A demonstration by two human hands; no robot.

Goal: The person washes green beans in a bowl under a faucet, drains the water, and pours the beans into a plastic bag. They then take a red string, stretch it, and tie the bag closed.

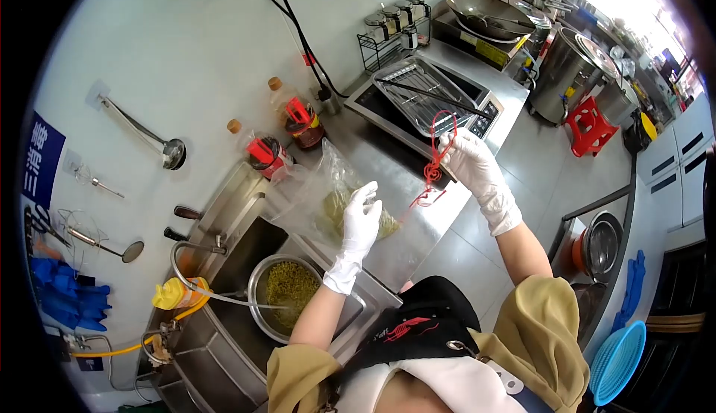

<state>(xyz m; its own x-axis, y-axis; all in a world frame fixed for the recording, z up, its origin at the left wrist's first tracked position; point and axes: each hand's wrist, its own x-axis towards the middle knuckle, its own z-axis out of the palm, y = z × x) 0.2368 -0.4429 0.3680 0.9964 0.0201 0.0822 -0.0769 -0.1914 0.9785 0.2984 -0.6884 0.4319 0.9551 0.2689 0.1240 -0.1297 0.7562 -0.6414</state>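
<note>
My right hand (477, 171), in a white glove, pinches a tangled red string (432, 171) that hangs over the edge of the steel counter. One loop of the string rises above the fingers. My left hand (361, 223), gloved too, is open with its fingers loosely bent in front of a clear plastic bag (333, 165). Whether it touches the bag cannot be made out. Greenish contents (335, 208) lie in the bag's lower part. Below my left forearm, a metal bowl (259, 316) in the sink holds small green beans (292, 286) in water.
Two sauce bottles (302, 122) stand along the wall. A wire rack on a tray (425, 89) rests on the induction cooker (488, 115), a black stick across it. The faucet (179, 260) arches over the bowl. A red stool (591, 126) stands on the floor beyond the counter.
</note>
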